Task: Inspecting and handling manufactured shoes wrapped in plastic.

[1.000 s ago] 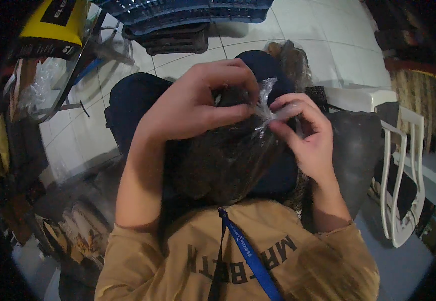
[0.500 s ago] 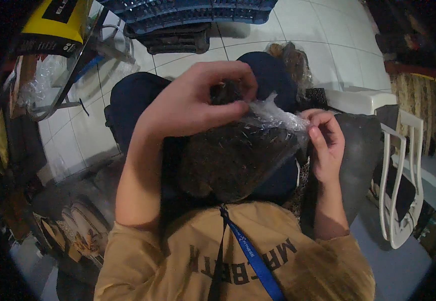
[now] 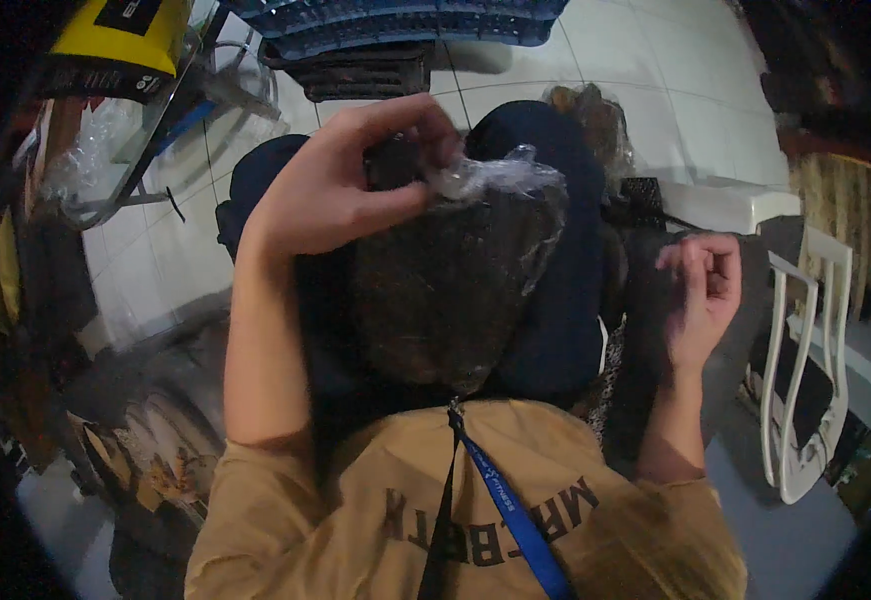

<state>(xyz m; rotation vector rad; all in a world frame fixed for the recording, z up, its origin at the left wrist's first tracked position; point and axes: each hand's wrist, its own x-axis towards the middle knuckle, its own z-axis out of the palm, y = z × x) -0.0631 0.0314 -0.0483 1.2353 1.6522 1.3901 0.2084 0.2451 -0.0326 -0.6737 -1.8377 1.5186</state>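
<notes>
A clear plastic bag full of dark brown material rests on my lap between my thighs. Its gathered, crinkled top points away from me. My left hand is closed on that top at its left side, thumb and fingers pinching the plastic. To the right of the bag, apart from it, my right hand is raised above a dark grey surface. Its fingers are curled in toward the thumb; whether something small is between them does not show.
A blue plastic crate stands ahead on the tiled floor, a black crate beneath it. Another filled plastic bag lies beyond my right knee. White plastic chair parts are at right. A yellow and black package sits at upper left.
My right hand has come off the bag's top and moved right. My left hand has shifted slightly left with the gathered plastic, and the bag now sits more upright.
</notes>
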